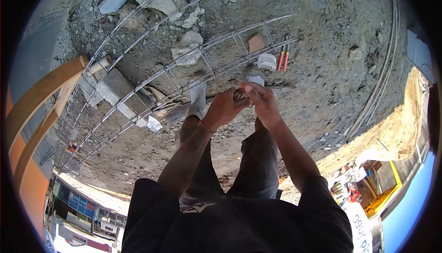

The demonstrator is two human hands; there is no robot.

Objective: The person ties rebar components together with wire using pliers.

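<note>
My left hand (226,109) and my right hand (262,103) meet in front of me, above my feet. Between their fingers is a small dark coil of thin wire (238,95), which my left hand pinches. The fingertips of my right hand are pressed together beside the coil; what they grip is too small to make out. Beyond my hands, a long rebar cage (209,64) lies across the ground on stones. Pliers with red and yellow handles (283,60) lie on the dirt to the right of the cage's end.
A second rebar cage (147,20) runs behind the first. Concrete blocks (120,94) and rocks (188,48) support or flank them. Curved wooden boards (39,99) stand at the left. Long bars (384,69) lie at the right.
</note>
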